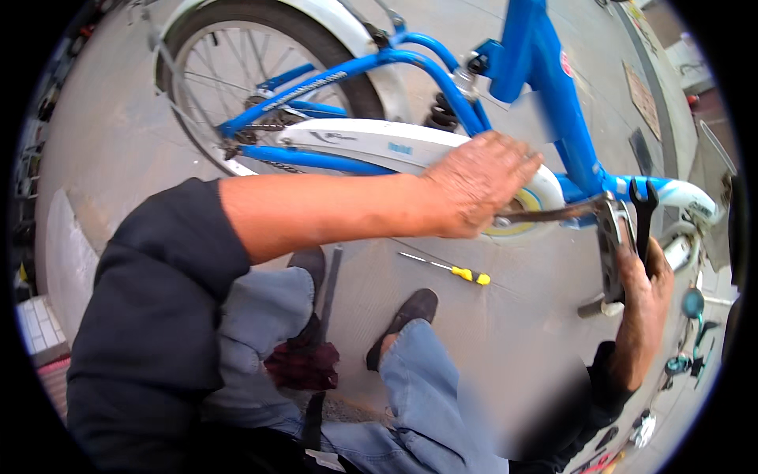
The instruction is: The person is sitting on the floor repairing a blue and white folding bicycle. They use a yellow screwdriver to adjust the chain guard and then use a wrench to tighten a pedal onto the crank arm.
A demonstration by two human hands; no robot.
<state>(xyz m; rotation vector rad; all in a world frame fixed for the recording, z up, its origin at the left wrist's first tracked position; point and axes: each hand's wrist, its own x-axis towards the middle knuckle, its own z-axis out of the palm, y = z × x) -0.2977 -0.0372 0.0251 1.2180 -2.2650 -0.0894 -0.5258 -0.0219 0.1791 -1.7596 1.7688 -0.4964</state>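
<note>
A blue bicycle frame (572, 126) with a white chain guard (363, 142) stands in front of me. My left hand (483, 182) rests over the guard's front end, its fingers curled across the upper edge. From beneath that hand a metal crank arm (557, 212) runs right to a pedal (609, 249). At the pedal, my right hand (646, 294) is closed around a dark open-end wrench (643, 212), whose jaw points up. The thumb lies against the pedal's side. The wrench's lower part is hidden in the hand.
A yellow-handled screwdriver (458, 273) lies on the concrete floor (521, 332) between my feet and the bicycle. The rear wheel (268, 71) is at the far left. A dark red cloth (303, 366) sits between my legs. Teal parts (693, 303) and other items lie at the right.
</note>
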